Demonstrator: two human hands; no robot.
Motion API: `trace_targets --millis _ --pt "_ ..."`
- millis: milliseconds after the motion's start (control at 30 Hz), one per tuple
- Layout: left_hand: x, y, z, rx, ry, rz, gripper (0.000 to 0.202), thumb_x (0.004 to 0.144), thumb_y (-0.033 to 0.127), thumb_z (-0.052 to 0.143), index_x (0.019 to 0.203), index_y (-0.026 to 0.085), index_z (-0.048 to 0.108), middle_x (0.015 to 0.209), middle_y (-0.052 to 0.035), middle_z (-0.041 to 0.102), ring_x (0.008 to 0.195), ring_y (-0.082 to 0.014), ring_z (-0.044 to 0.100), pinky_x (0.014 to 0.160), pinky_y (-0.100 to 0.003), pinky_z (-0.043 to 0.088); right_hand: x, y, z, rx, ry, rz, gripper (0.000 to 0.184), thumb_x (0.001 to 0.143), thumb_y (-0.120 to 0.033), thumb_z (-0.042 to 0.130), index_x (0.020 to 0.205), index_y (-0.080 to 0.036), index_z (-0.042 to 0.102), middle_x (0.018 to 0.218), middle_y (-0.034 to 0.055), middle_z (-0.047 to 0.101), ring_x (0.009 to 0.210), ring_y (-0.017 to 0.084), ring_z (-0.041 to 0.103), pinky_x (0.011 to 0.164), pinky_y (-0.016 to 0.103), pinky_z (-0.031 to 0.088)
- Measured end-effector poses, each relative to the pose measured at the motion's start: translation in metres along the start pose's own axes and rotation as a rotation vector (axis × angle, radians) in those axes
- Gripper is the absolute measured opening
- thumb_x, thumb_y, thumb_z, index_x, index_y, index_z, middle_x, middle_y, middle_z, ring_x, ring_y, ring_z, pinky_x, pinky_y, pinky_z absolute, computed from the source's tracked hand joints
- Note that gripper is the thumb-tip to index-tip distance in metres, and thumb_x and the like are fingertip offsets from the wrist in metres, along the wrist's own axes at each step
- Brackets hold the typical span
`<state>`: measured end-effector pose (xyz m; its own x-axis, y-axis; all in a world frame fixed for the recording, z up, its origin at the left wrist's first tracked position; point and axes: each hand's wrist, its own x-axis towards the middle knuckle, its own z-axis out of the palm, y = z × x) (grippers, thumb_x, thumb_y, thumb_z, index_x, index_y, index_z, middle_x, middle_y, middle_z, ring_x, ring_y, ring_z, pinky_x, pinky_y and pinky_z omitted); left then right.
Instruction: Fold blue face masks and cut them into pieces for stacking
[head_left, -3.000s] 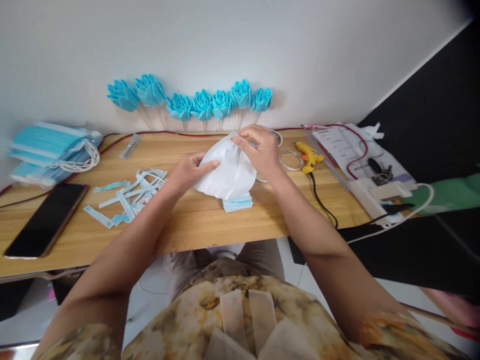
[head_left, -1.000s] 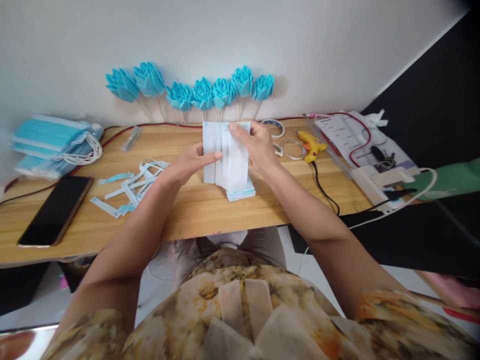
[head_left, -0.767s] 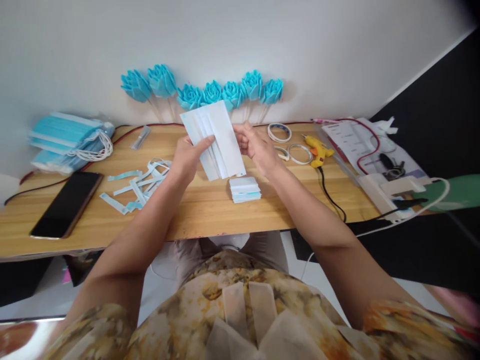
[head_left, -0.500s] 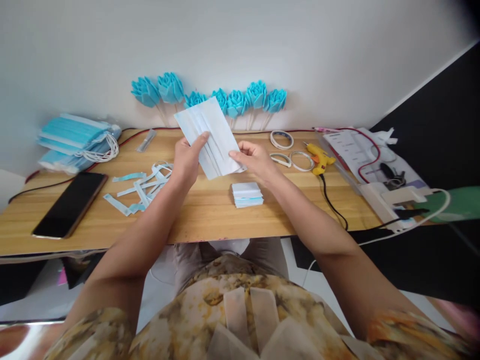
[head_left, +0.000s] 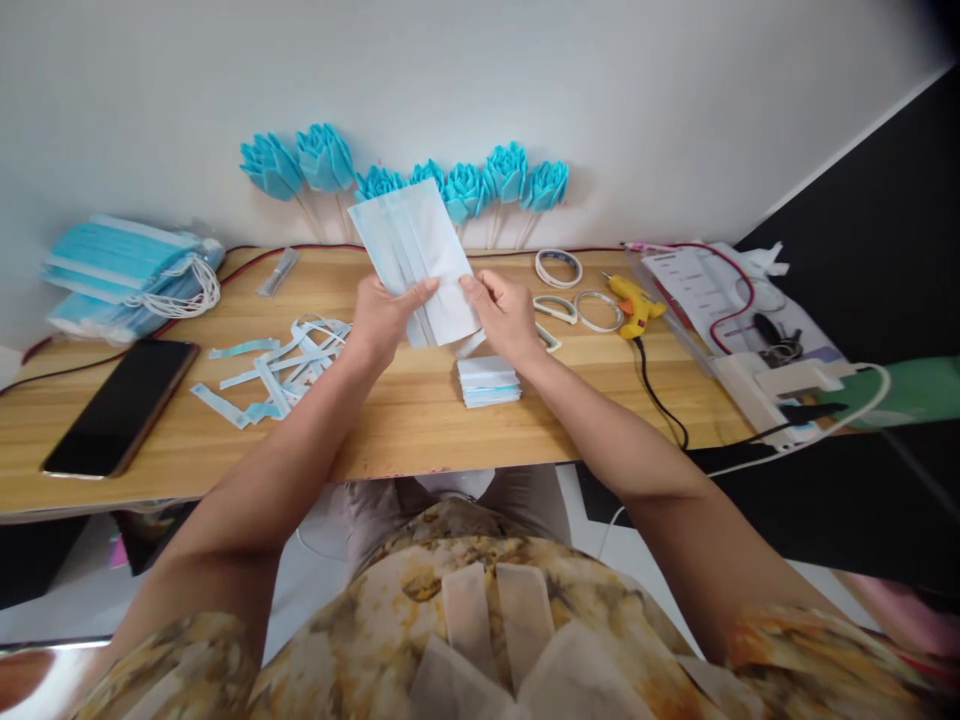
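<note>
Between both hands, raised over the table, is a flat pale-blue pleated face mask sheet (head_left: pixel 420 240) with no ear loops showing. My left hand (head_left: pixel 390 315) is closed on its left lower side, thumb across the front. My right hand (head_left: pixel 504 308) pinches the right lower edge between thumb and fingers. Below my right hand lies a small neat stack of cut mask pieces (head_left: pixel 489 382). Left of my left wrist is a loose pile of cut mask strips (head_left: pixel 289 365).
Blue paper-like flowers (head_left: pixel 324 160) on sticks lean along the wall. Face masks (head_left: pixel 124 260) and a phone (head_left: pixel 124 405) lie left. Tape rolls (head_left: pixel 559 268), a yellow glue gun (head_left: pixel 634 305) with its cord, and a power strip (head_left: pixel 776 395) sit right.
My left thumb has slid lower and right across the sheet, and my right hand has shifted, so the hands are closer together. The view has moved slightly.
</note>
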<state>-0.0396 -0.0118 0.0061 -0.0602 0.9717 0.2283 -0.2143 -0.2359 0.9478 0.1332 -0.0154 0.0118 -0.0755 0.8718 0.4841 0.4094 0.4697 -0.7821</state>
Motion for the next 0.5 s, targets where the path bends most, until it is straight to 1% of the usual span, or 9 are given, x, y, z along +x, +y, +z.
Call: trace_targets --millis 100,167,300,367,433,500 --pt "0.003 0.001 -0.002 0.009 0.036 0.041 0.052 0.058 0.049 0.093 0.090 0.013 0.073 0.099 -0.0107 0.078 0.104 -0.0309 0.072 0.090 -0.040 0.061 0.000 -0.001 0.000 -0.036 0.054 -0.019 0.059 0.092 -0.072 0.047 0.063 -0.023 0.034 0.058 -0.0049 0.032 0.059 0.011 0.032 0.059 0.029 0.027" --pt "0.003 0.002 -0.002 0.011 0.032 0.038 0.052 0.059 0.049 0.092 0.091 0.013 0.073 0.099 -0.0111 0.078 0.105 -0.0308 0.072 0.090 -0.040 0.061 0.000 0.000 -0.001 -0.023 0.044 -0.018 0.059 0.092 -0.072 0.048 0.063 -0.023 0.035 0.058 -0.0047 0.032 0.060 0.011 0.033 0.059 0.029 0.027" --pt "-0.002 0.003 0.002 0.005 -0.023 -0.044 0.057 0.055 0.050 0.095 0.093 0.013 0.074 0.100 -0.0103 0.079 0.100 -0.0305 0.073 0.086 -0.038 0.062 0.001 0.002 -0.003 0.097 -0.032 0.049 0.057 0.090 -0.073 0.050 0.067 -0.022 0.043 0.063 -0.0041 0.036 0.062 0.011 0.036 0.058 0.027 0.028" --pt "-0.006 0.003 0.005 0.014 -0.061 -0.082 0.058 0.055 0.051 0.095 0.094 0.013 0.075 0.099 -0.0096 0.079 0.097 -0.0294 0.074 0.084 -0.036 0.061 0.001 0.003 -0.004 0.131 -0.044 0.081 0.055 0.088 -0.073 0.052 0.070 -0.022 0.048 0.065 -0.0037 0.039 0.063 0.011 0.038 0.058 0.027 0.028" --pt "-0.009 0.002 0.007 -0.001 -0.070 -0.088 0.056 0.060 0.056 0.092 0.094 0.014 0.075 0.095 -0.0084 0.079 0.093 -0.0272 0.074 0.081 -0.034 0.060 0.001 0.002 -0.004 0.127 -0.016 0.089 0.055 0.088 -0.072 0.054 0.070 -0.021 0.050 0.065 -0.0036 0.038 0.063 0.011 0.036 0.059 0.027 0.027" --pt "-0.009 0.000 0.006 -0.045 -0.055 -0.085 0.052 0.070 0.063 0.083 0.091 0.016 0.073 0.089 -0.0063 0.078 0.089 -0.0242 0.074 0.076 -0.031 0.058 0.001 0.001 -0.005 0.107 0.043 0.082 0.057 0.088 -0.072 0.053 0.065 -0.021 0.045 0.063 -0.0038 0.033 0.061 0.010 0.033 0.058 0.028 0.025"
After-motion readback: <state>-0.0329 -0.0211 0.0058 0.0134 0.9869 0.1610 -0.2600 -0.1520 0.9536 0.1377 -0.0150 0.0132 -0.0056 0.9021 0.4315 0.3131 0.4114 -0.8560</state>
